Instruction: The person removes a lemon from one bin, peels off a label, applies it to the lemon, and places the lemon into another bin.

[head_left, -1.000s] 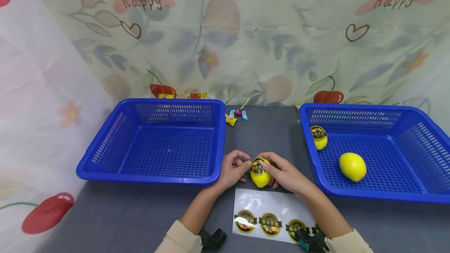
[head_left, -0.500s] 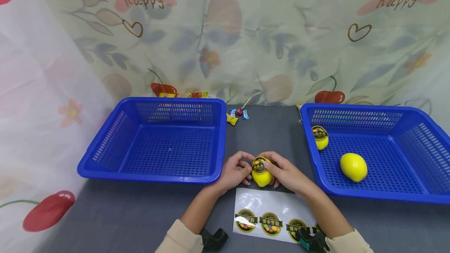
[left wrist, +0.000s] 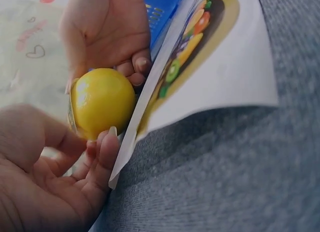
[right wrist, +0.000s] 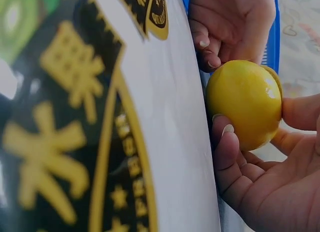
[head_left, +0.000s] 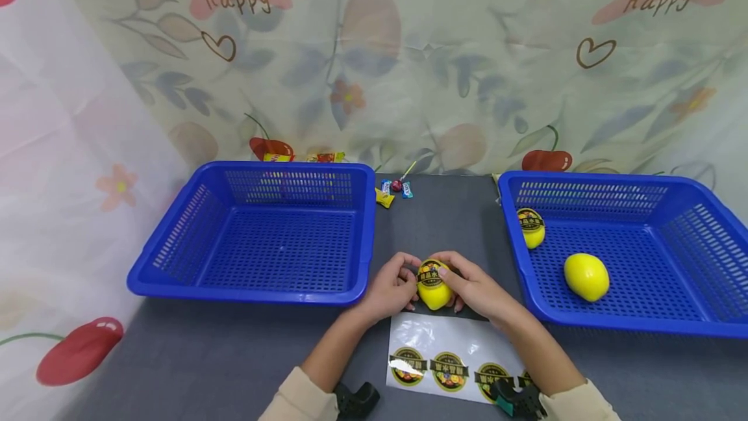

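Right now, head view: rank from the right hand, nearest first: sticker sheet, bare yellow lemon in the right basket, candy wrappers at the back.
1. White sticker sheet, just below the right hand.
2. Bare yellow plastic lemon, in the blue right basket.
3. Small candy wrappers, at the table's back edge, between the baskets.

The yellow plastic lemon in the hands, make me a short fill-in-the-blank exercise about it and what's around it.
1. Both hands hold the yellow plastic lemon above a sheet of ____.
2. The blue plastic basket on the right holds ____ lemons.
3. The blue plastic basket on the left holds ____ lemons.

Missing words: stickers; two; no
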{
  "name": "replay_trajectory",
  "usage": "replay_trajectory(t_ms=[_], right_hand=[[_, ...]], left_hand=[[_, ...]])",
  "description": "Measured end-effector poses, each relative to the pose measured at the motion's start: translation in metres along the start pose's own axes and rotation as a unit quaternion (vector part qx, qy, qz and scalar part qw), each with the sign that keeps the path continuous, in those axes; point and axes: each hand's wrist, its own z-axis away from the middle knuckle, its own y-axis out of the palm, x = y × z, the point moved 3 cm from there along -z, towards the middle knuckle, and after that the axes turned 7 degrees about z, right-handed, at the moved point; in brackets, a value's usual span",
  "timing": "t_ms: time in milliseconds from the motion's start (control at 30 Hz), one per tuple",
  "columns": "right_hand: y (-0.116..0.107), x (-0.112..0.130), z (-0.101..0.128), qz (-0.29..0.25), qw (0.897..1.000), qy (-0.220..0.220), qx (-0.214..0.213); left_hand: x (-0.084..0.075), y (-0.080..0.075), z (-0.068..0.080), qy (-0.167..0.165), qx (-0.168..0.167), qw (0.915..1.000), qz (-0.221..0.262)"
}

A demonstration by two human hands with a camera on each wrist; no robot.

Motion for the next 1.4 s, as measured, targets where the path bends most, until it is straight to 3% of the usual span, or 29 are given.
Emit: replay_trajectory(t_ms=[200,267,333,433,500,700,900,967,1067,1200,1300,1400], right_hand=[[0.001,-0.001,-0.002,0.001,1.0,-0.001,-0.001],[0.001,-0.001,-0.002,0.002,1.0,-0.006,-0.001],[0.001,0.0,-0.001,0.002,1.0,-0.011,0.0],[0.001,0.001,0.0,0.004,1.0,-0.02,0.002],[0.0,0.001,0.001,0.007,1.0,-0.021,0.002],[-0.002,0.002,0.002,0.017,1.0,-0.025,0.004],[-0.002,0.001,0.002,0.016,1.0,-0.015,0.008],[-0.002,0.0,0.002,0.015,1.0,-0.012,0.007],[-0.002,-0.001,0.001,0.012,1.0,-0.007,0.007],[-0.002,-0.003,0.0,0.005,1.0,-0.004,0.012],[0.0,-0.002,0.0,0.003,1.0,-0.012,0.02],[0.001,-0.001,0.0,0.001,0.999,-0.021,0.027]], left_hand=[[-0.002,0.002,0.001,0.008,-0.044,0.9989,-0.014],[-0.003,0.005,0.001,0.028,-0.056,0.9941,-0.088],[-0.005,0.009,0.002,0.052,-0.065,0.9788,-0.187],[-0.008,0.014,0.002,0.077,-0.082,0.9428,-0.314],[-0.009,0.016,0.001,0.071,-0.085,0.9353,-0.336],[-0.01,0.016,0.002,0.061,-0.071,0.9296,-0.356],[-0.011,0.018,0.004,0.079,-0.054,0.9077,-0.409],[-0.011,0.018,0.005,0.082,-0.053,0.9071,-0.409],[-0.01,0.016,0.005,0.07,-0.048,0.9183,-0.387],[-0.006,0.013,0.002,0.056,-0.068,0.9337,-0.347],[-0.004,0.012,0.0,0.046,-0.092,0.9317,-0.348],[-0.005,0.014,-0.001,0.048,-0.106,0.9186,-0.378]])
